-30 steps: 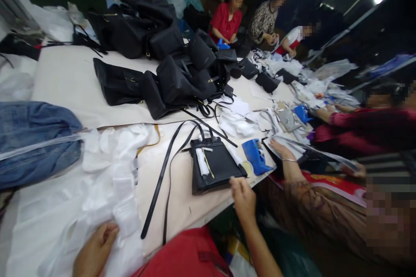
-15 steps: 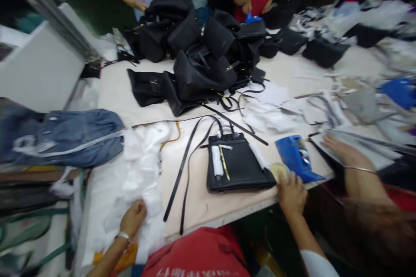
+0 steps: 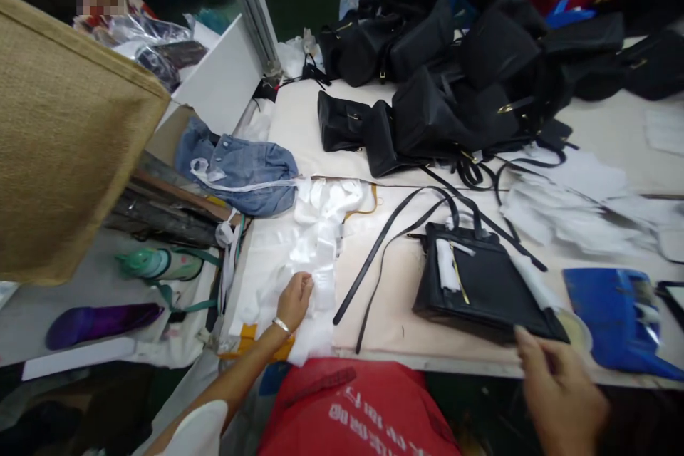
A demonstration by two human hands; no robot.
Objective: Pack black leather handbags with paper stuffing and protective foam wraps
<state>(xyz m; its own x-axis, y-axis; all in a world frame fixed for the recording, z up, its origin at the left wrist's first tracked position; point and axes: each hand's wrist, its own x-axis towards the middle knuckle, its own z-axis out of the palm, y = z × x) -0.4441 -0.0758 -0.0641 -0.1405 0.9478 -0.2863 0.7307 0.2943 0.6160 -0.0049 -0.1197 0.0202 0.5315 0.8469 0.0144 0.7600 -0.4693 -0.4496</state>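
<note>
My left hand is closed over the white plastic wrapping at the table's near left part; the fingers appear to pinch a bit of it. A black bag lies in front of me, its long straps spread to the left, with white wrap on its handles and zip. Just off the bag's lower right corner, my right hand is raised at the table edge, fingers curled together; whatever it may hold is too small to make out. A round tape roll sits beside that corner, left of a blue pouch.
A heap of black bags fills the far side. White sheets lie at the right, a denim bag at the left. A burlap panel hangs close at the left. Two people stand across the table.
The view has swung left, bringing in the burlap panel and bottles. My right hand has left the tape roll and come nearer to me. My left hand stays at the plastic.
</note>
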